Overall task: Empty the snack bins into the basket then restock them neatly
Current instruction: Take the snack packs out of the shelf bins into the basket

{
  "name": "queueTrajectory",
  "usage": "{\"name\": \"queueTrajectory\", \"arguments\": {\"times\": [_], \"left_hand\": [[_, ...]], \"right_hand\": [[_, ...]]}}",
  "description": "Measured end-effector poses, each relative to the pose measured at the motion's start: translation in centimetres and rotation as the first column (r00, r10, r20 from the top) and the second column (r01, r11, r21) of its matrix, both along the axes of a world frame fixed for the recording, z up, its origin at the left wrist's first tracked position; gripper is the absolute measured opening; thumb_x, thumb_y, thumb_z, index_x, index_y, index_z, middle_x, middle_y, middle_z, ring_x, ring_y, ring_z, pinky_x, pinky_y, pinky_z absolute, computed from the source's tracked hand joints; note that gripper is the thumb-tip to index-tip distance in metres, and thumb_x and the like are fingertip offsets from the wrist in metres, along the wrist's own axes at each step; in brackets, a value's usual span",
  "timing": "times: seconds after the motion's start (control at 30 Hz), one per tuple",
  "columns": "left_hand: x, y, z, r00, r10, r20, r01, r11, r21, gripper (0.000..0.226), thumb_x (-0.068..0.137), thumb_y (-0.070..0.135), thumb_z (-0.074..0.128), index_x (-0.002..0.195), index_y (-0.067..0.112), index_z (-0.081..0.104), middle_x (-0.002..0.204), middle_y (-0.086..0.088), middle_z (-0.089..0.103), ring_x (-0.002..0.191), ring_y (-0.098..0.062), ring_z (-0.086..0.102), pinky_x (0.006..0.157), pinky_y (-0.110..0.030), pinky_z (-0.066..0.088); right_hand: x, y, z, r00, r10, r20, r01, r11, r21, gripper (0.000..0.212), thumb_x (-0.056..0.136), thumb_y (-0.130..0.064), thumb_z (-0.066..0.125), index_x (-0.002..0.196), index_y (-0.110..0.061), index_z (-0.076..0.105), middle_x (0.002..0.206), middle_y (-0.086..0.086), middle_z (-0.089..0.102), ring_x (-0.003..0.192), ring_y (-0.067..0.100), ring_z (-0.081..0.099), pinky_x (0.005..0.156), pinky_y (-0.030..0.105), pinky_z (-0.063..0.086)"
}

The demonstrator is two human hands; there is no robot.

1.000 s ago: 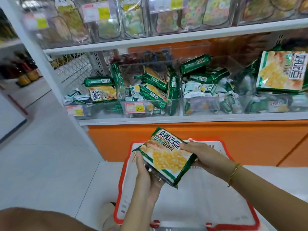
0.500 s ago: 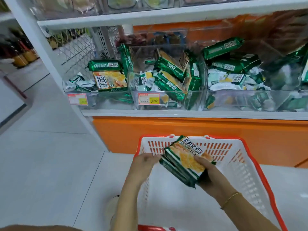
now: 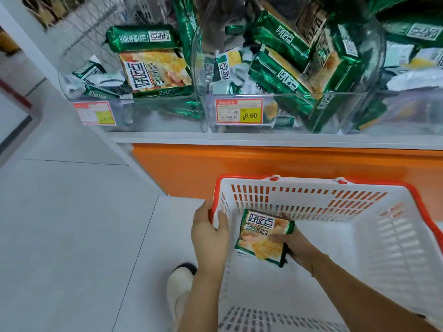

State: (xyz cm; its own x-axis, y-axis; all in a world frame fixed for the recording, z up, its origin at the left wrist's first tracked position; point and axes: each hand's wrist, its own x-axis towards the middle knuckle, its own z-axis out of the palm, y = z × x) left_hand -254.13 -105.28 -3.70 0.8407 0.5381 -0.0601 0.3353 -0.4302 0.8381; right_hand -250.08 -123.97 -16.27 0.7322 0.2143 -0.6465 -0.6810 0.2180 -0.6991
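Note:
A white plastic basket with a red rim (image 3: 366, 238) stands on the floor below the shelf. My right hand (image 3: 293, 245) holds a green and yellow cracker pack (image 3: 262, 237) low inside the basket, fingers over its front face. My left hand (image 3: 211, 232) grips the basket's left rim, thumb inside the wall. On the shelf above, clear snack bins (image 3: 239, 99) hold several green cracker packs (image 3: 285, 75) lying jumbled, with a flat pack (image 3: 155, 70) in the left bin.
Price labels (image 3: 239, 112) are stuck on the bin fronts. An orange base panel (image 3: 263, 168) runs under the white shelf edge, just behind the basket. Grey floor tiles (image 3: 72, 224) spread to the left. A light-coloured shoe (image 3: 178, 291) shows beside the basket.
The pack has gone down from above the rim into the basket in my right hand. My left hand has let go of it and taken the basket's left rim. The view has tilted downward.

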Motion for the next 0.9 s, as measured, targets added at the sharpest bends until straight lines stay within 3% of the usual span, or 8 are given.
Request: {"name": "queueTrajectory", "arguments": {"times": [0.13, 0.3, 0.47, 0.6, 0.7, 0.77, 0.83, 0.9], "left_hand": [[0.3, 0.3, -0.8, 1.0, -0.014, 0.006, 0.014, 0.998, 0.057, 0.038, 0.091, 0.009, 0.052, 0.127, 0.014, 0.058, 0.115, 0.006, 0.059, 0.099, -0.003, 0.05, 0.071, 0.008, 0.028], [0.1, 0.6, -1.1, 1.0, -0.029, 0.005, 0.029, 0.998, 0.061, 0.038, 0.089, 0.004, 0.05, 0.124, 0.014, 0.061, 0.117, 0.002, 0.062, 0.103, -0.009, 0.056, 0.072, 0.009, 0.031], [0.0, 0.5, -1.0, 0.998, -0.069, 0.012, 0.069, 0.996, 0.062, 0.037, 0.09, 0.005, 0.048, 0.124, 0.015, 0.061, 0.116, 0.001, 0.061, 0.099, -0.007, 0.055, 0.07, 0.004, 0.034], [-0.2, 0.7, -0.6, 0.999, -0.049, 0.003, 0.049, 0.999, -0.015, 0.035, 0.092, 0.006, 0.05, 0.125, 0.013, 0.059, 0.119, 0.001, 0.06, 0.102, -0.008, 0.053, 0.068, 0.006, 0.035], [0.0, 0.5, 0.9, 1.0, 0.002, 0.024, 0.0, 0.998, -0.068, 0.035, 0.092, 0.009, 0.054, 0.128, 0.009, 0.056, 0.126, -0.003, 0.057, 0.114, -0.014, 0.053, 0.091, -0.011, 0.042], [1.0, 0.2, 3.4, 0.991, 0.025, 0.133, -0.017, 0.998, -0.063, 0.033, 0.093, 0.012, 0.057, 0.126, 0.009, 0.057, 0.126, -0.002, 0.055, 0.116, -0.013, 0.05, 0.101, -0.026, 0.041], [2.7, -0.1, 7.6, 0.942, -0.034, 0.333, 0.039, 0.999, -0.008, 0.025, 0.093, 0.012, 0.057, 0.118, 0.012, 0.061, 0.115, 0.004, 0.056, 0.11, -0.011, 0.051, 0.098, -0.025, 0.041], [4.6, 0.3, 12.8, 0.862, -0.087, 0.499, 0.051, 0.995, 0.086, 0.021, 0.091, 0.011, 0.057, 0.111, 0.015, 0.063, 0.111, 0.006, 0.057, 0.106, -0.01, 0.052, 0.094, -0.021, 0.039]], "right_hand": [[0.6, 0.0, -1.9, 0.999, 0.035, -0.04, -0.036, 0.999, -0.039, 0.073, 0.057, 0.004, 0.081, 0.124, -0.006, 0.055, 0.117, 0.016, 0.066, 0.103, 0.035, 0.066, 0.079, 0.047, 0.057], [1.1, 1.5, -2.2, 0.99, 0.132, -0.039, -0.138, 0.96, -0.242, 0.037, 0.082, 0.002, 0.067, 0.118, -0.004, 0.06, 0.117, 0.016, 0.066, 0.104, 0.033, 0.064, 0.095, 0.048, 0.05], [3.1, 1.6, -7.2, 0.941, 0.327, -0.085, -0.333, 0.859, -0.389, 0.107, 0.059, -0.045, 0.079, 0.147, -0.016, 0.026, 0.128, 0.013, 0.058, 0.11, 0.026, 0.059, 0.094, 0.042, 0.052], [2.6, 2.9, 4.3, 0.845, 0.508, -0.169, -0.504, 0.648, -0.571, 0.044, 0.094, -0.019, 0.056, 0.132, 0.001, 0.049, 0.132, 0.02, 0.054, 0.1, 0.019, 0.051, 0.076, 0.02, 0.046], [2.5, 2.1, 11.1, 0.715, 0.683, -0.149, -0.548, 0.415, -0.726, 0.037, 0.096, -0.026, 0.05, 0.121, -0.001, 0.059, 0.125, 0.017, 0.06, 0.104, 0.026, 0.057, 0.083, 0.028, 0.044], [2.5, 1.5, 16.6, 0.633, 0.768, -0.1, -0.51, 0.316, -0.8, 0.034, 0.095, -0.033, 0.052, 0.106, -0.004, 0.066, 0.111, 0.012, 0.067, 0.087, 0.02, 0.063, 0.07, 0.022, 0.046], [2.2, 0.8, 23.0, 0.582, 0.81, 0.071, -0.336, 0.319, -0.886, 0.032, 0.094, -0.037, 0.054, 0.088, -0.009, 0.067, 0.091, 0.004, 0.069, 0.065, 0.01, 0.058, 0.055, 0.014, 0.043], [1.8, 0.5, 29.6, 0.564, 0.76, 0.322, -0.074, 0.435, -0.898, 0.03, 0.092, -0.038, 0.057, 0.077, -0.012, 0.064, 0.073, -0.003, 0.063, 0.058, 0.009, 0.051, 0.05, 0.016, 0.039]]}}
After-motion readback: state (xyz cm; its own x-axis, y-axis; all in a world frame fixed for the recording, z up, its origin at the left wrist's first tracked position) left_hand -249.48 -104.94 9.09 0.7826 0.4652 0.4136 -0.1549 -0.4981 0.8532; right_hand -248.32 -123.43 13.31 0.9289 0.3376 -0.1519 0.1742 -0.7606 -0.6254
